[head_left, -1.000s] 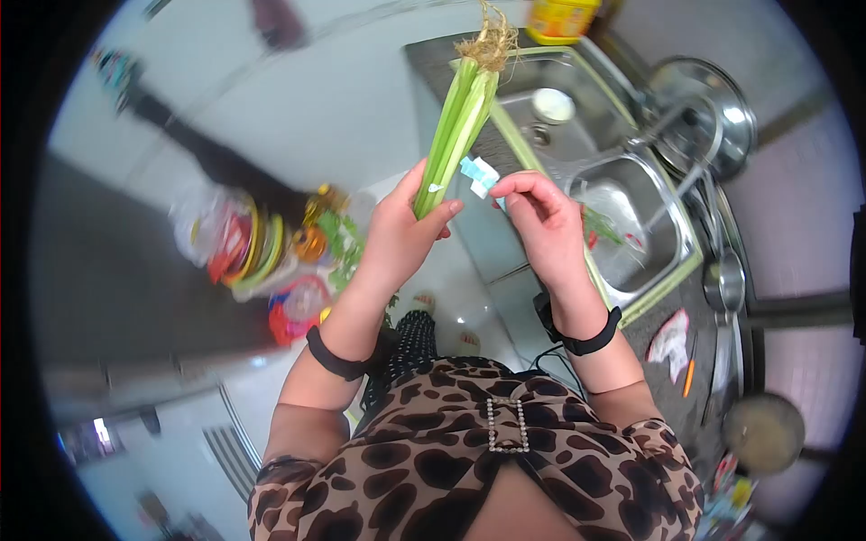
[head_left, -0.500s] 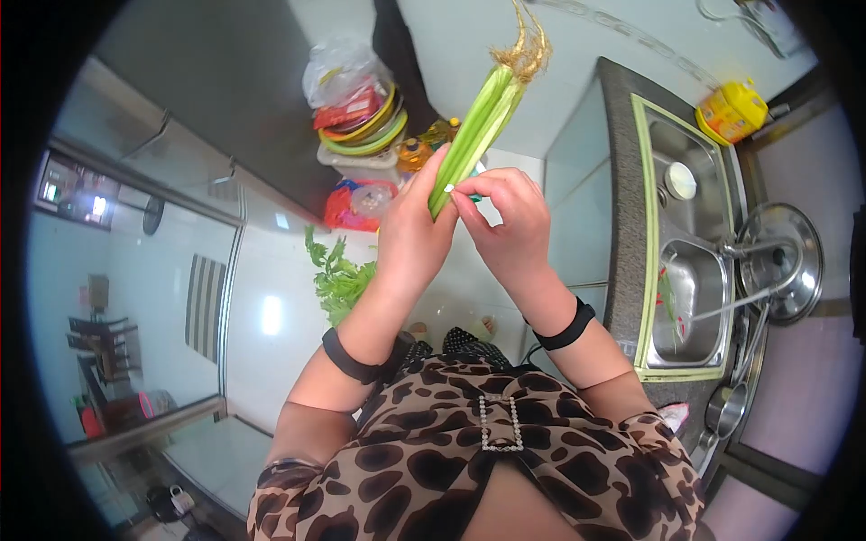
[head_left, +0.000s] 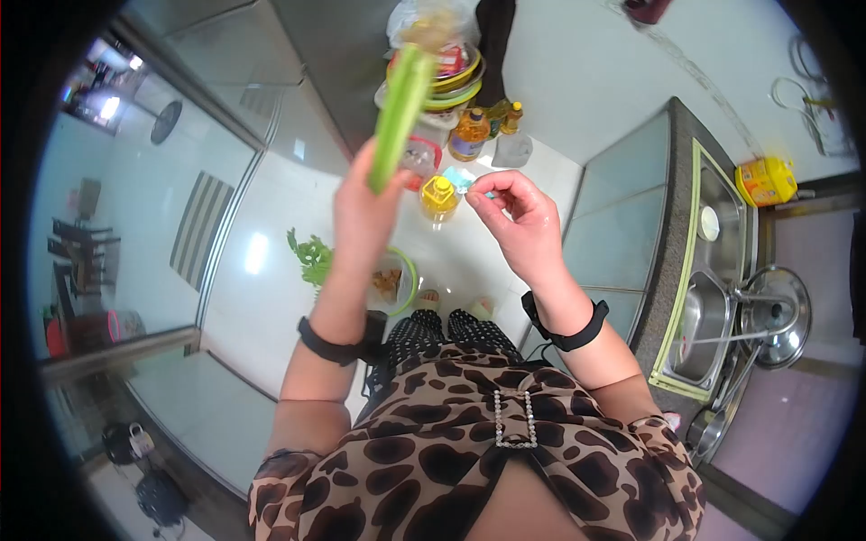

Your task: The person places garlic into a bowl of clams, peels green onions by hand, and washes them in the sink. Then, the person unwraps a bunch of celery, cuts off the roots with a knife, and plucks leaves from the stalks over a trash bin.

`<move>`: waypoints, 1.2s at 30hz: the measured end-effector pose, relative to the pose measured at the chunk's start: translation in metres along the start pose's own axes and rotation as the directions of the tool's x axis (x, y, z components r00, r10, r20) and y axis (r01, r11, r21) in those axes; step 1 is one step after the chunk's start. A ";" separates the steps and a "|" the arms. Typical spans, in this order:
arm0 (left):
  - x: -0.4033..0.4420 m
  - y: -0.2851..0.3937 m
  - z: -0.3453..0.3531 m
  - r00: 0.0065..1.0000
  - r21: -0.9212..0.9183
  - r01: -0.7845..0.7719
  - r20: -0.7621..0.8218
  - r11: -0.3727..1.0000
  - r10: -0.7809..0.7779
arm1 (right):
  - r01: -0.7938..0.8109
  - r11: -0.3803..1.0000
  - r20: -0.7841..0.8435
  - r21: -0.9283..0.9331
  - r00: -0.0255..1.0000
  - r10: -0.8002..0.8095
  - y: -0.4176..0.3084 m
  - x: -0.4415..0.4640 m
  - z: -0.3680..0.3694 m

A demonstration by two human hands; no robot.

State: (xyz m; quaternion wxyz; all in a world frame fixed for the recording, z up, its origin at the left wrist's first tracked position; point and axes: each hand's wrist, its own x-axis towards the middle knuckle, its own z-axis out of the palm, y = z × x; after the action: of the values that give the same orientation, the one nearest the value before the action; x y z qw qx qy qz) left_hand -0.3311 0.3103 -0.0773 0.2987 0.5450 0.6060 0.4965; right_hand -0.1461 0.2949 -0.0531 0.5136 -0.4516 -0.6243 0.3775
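My left hand (head_left: pixel 365 203) is closed around a bunch of celery stalks (head_left: pixel 401 113), blurred by motion, with the roots at the top and leaves (head_left: pixel 311 257) hanging to the left of my wrist. To the right, my right hand (head_left: pixel 519 216) pinches a small pale-blue and white piece (head_left: pixel 458 180) between thumb and fingertips, apart from the celery. Beyond and between the hands, a yellow-capped oil bottle (head_left: pixel 439 198) stands on the floor.
A green-rimmed bin (head_left: pixel 410 279) with scraps stands near my feet. Behind are an amber bottle (head_left: pixel 469 135) and stacked basins (head_left: pixel 465 90). On the right, the counter (head_left: pixel 663 225) holds a double sink (head_left: pixel 699 334) and a yellow jug (head_left: pixel 765 180).
The view has turned toward the floor, and the sink now lies farther right. My left hand has moved left with the celery; my right hand has come away from it, holding the pale-blue piece.
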 end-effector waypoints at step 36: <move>-0.187 -0.142 -0.213 0.744 -0.653 0.581 0.184 0.486 -0.642 | -0.443 0.897 0.806 -0.008 0.528 0.267 0.034 -0.121 0.250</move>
State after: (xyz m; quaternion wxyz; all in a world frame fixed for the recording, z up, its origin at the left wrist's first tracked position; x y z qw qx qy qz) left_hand -0.5329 0.0845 -0.1723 0.6049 0.1248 0.5484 0.5637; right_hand -0.3780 0.1883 -0.1681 0.1384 -0.3022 -0.6387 0.6940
